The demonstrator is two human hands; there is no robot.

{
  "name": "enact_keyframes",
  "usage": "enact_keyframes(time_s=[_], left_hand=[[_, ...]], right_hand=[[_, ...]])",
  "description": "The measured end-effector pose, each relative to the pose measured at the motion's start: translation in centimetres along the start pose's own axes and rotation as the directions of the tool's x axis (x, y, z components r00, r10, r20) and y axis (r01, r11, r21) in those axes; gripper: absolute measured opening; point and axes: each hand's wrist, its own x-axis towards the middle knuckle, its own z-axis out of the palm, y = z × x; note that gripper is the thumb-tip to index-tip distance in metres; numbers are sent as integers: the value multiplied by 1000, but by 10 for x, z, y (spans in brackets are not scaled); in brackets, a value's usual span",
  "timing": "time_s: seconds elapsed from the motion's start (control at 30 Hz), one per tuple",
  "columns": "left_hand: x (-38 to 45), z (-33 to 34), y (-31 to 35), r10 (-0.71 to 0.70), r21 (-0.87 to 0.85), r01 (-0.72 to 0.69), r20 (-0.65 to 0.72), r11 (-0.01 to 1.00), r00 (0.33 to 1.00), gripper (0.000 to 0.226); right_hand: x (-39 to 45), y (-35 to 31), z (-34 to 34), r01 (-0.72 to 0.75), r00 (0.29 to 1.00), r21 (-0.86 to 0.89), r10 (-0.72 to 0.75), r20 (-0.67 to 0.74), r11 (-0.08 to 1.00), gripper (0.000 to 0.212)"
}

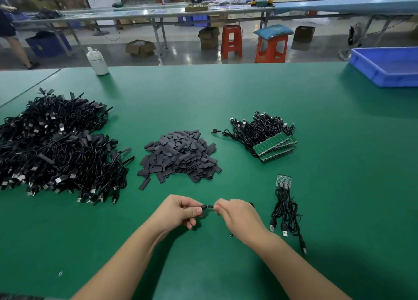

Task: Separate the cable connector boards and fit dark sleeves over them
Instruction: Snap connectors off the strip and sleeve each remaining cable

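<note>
My left hand [184, 210] pinches a dark sleeve at its right fingertips, and my right hand [237, 216] pinches the other end of a small connector board [209, 206] between them, just above the green table. A heap of dark sleeves [178, 156] lies ahead at the centre. To the right a stack of joined green boards with black cables [271, 145] rests on the mat. Three separated boards with cables [283, 182] lie beside my right hand.
A big pile of sleeved black cables [56, 148] fills the left side. A white bottle [97, 62] stands at the far left edge and a blue tray [386, 65] at the far right. Stools, boxes and benches stand beyond the table.
</note>
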Motion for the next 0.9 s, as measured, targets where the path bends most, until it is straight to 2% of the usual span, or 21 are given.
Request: enact_keyframes(time_s=[0.23, 0.33, 0.5, 0.63, 0.7, 0.77, 0.9], left_hand=[[-1, 5, 1, 1, 35, -1, 4, 999, 1000, 8], [-1, 7, 0, 20, 44, -19, -8, 999, 1000, 8], [-2, 11, 0, 178, 192, -164, -55, 968, 983, 16], [-2, 12, -2, 242, 284, -197, -132, 938, 961, 22], [-2, 13, -1, 212, 237, -177, -134, 955, 968, 17], [-3, 14, 1, 162, 166, -144, -103, 976, 981, 11], [-5, 15, 5, 72, -40, -73, -40, 997, 997, 11]], right_hand=[[-2, 8, -2, 69, 994, -157, -82, -74, 985, 39], [-4, 11, -2, 76, 991, -174, -94, -97, 982, 39], [-1, 14, -5, 0, 1000, 10, 1, -11, 1000, 32], [1, 16, -12, -42, 999, 143, 39, 26, 989, 29], [1, 15, -14, -34, 999, 136, 32, 17, 990, 31], [1, 14, -15, 13, 1000, 58, -13, -3, 998, 34], [-1, 13, -16, 101, 988, -61, -107, -114, 993, 34]])
